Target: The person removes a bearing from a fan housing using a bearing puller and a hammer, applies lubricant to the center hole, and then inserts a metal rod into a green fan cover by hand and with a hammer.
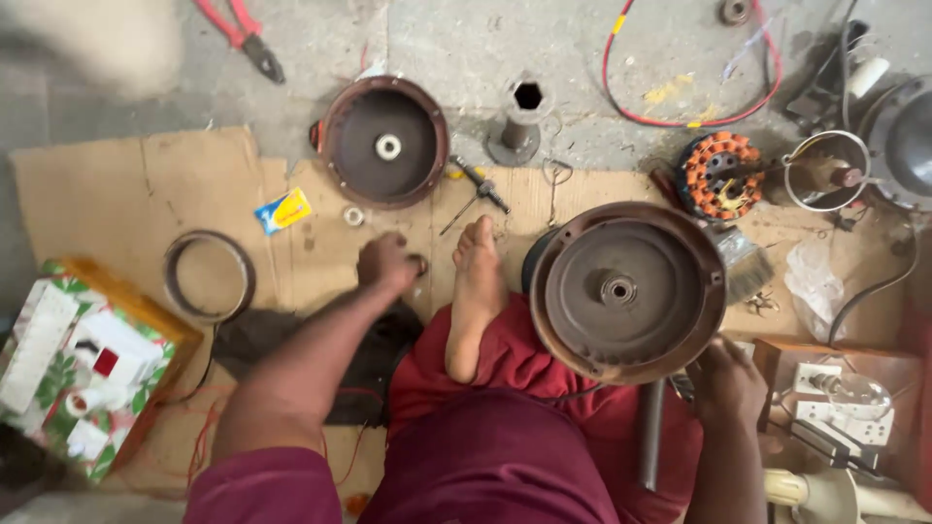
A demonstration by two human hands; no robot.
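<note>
Hands are what I watch first from here: my left hand (388, 264) is down on the cardboard sheet (126, 194), fingers curled over something small and dark near the foot (476, 291), though the blur leaves me unable to tell whether that grip is closed on a part or only resting there. My right hand (726, 380) clamps the lower rim of the round brown motor cover (626, 291), holding it tilted above the lap with its centre bearing hole facing up. A second cover (385, 142) lies open-side up farther off, with a small washer (353, 215) just beside it and a screwdriver (476, 192) near the toes. A loose metal ring (209, 276) sits apart to the left, and the copper-wound stator (720, 175) lies beyond the held cover. I judge this a pick-up-a-small-part step during work on the motor; the next move calls for a steady hold on the cover while the left hand brings its piece across.
</note>
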